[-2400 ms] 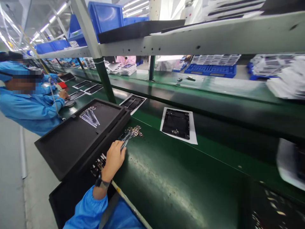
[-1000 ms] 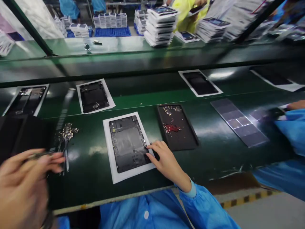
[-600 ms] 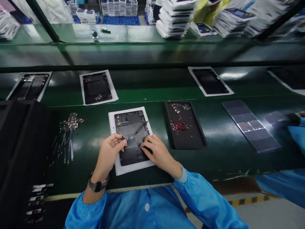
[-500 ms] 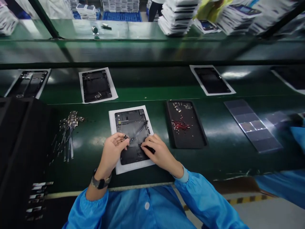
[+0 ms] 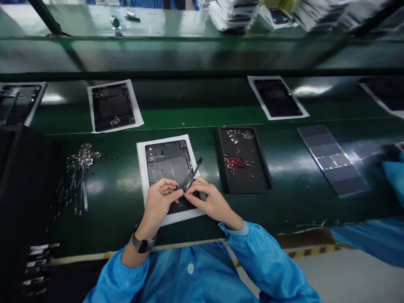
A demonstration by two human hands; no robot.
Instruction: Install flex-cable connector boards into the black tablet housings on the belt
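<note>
A dark tablet housing lies on a white sheet in front of me. Over its lower part, my left hand pinches a small circuit board with a dark flex cable reaching up to the right. My right hand is closed beside it, fingertips meeting the board's right end; what they grip is too small to make out. To the right, a black tray holds red wires and small metallic parts.
A pile of boards with flex cables lies at left, beside a black box. More housings rest on sheets along the back. Clear film strips lie right of the tray. A co-worker's blue sleeve shows at the right edge.
My hands have come together, the left moving right with the board. The flex cable now points up to the right above my right hand. The whole view has shifted slightly.
</note>
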